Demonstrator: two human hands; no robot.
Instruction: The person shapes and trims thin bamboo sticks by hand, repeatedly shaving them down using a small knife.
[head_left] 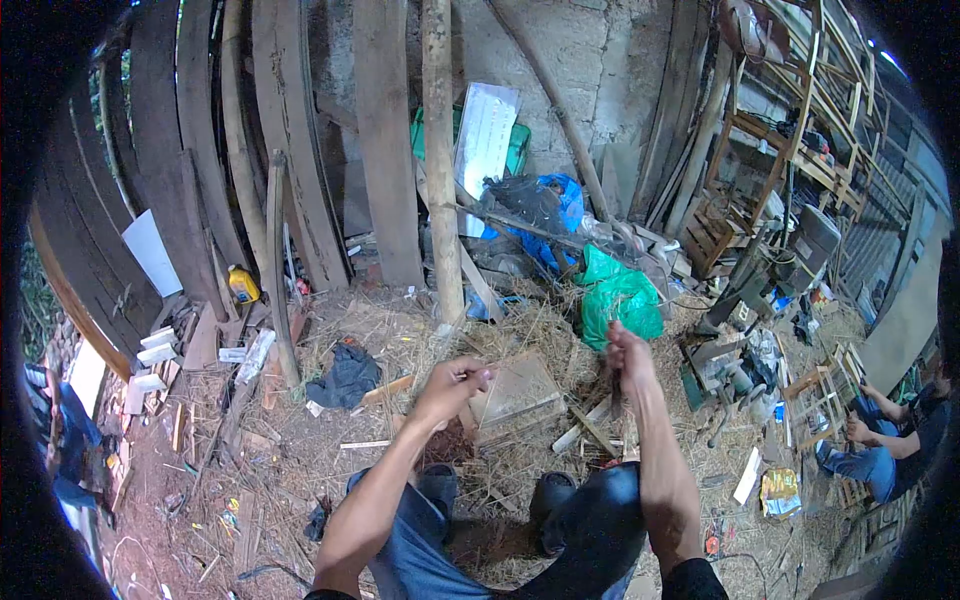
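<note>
My left hand is held out over the ground in front of my knees. Its fingers are curled and pinched together; whatever may be between them is too small to make out. Further right and a little higher, my right hand is closed in a fist. A narrow dark object points down from it, its kind unclear. Beneath and between the hands lies a flat brownish board on straw-covered ground. Just beyond my right hand sits a green plastic bag.
A wooden post stands straight ahead, with tall planks leaning behind it. Dark cloth and a yellow jug lie to the left. At right, a seated person is near a wooden frame; another person is at far left.
</note>
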